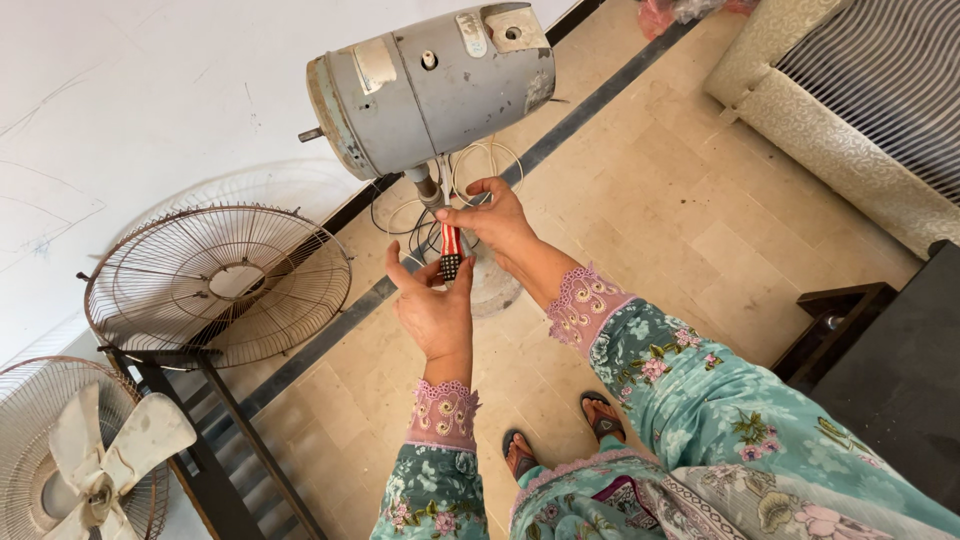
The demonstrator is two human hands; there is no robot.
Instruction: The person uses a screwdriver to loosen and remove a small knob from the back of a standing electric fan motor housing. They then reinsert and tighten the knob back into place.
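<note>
A dull grey metal fan motor housing (430, 85), drum-shaped and scuffed, sits on a thin pole above a round base on the floor (680, 200) of pale, matte stone tiles crossed by a dark strip. White and black cords (480, 165) loop behind the pole. In front of it the person holds a small screwdriver (450, 250) with a red-and-white striped handle and a black ribbed grip, upright between both hands. The right hand (495, 222) pinches the top of the handle, its fingers (462, 213) drawn narrow around it. The left hand (432, 305) sits just below, palm up, fingers (400, 270) half open and curled loosely, cupping the tool's lower end. A round wire fan guard (215, 285), thin rusty spokes, rests on a dark frame to the left; cream plastic fan blades (120, 445) lie nearer.
</note>
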